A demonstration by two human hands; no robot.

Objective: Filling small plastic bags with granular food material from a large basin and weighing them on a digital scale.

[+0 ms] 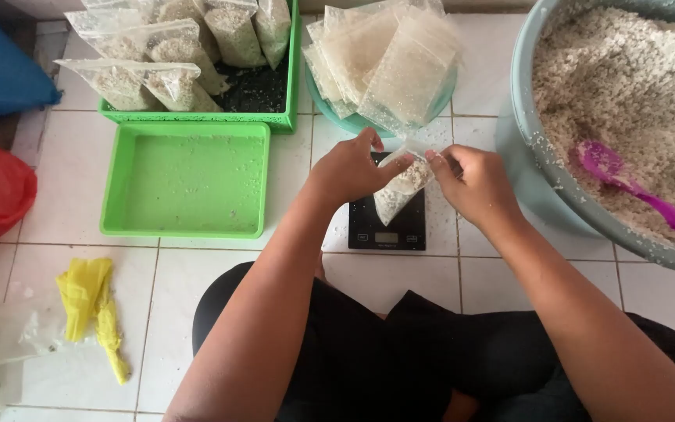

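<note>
Grey plastic basin (537,168) of pale grain sits at the right, a purple scoop (626,184) lying in it. Left of it lies an empty green tray (185,178). Above the black scale (388,223), left hand (349,168) and right hand (474,184) pinch shut the top of a small grain-filled clear bag (401,187) with their fingers.

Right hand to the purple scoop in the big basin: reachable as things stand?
Probably yes, but not freely. The purple scoop lies uncovered on the grain, just right of the right hand, with only the basin rim between. That hand is pinching the small bag together with the left hand.
</note>
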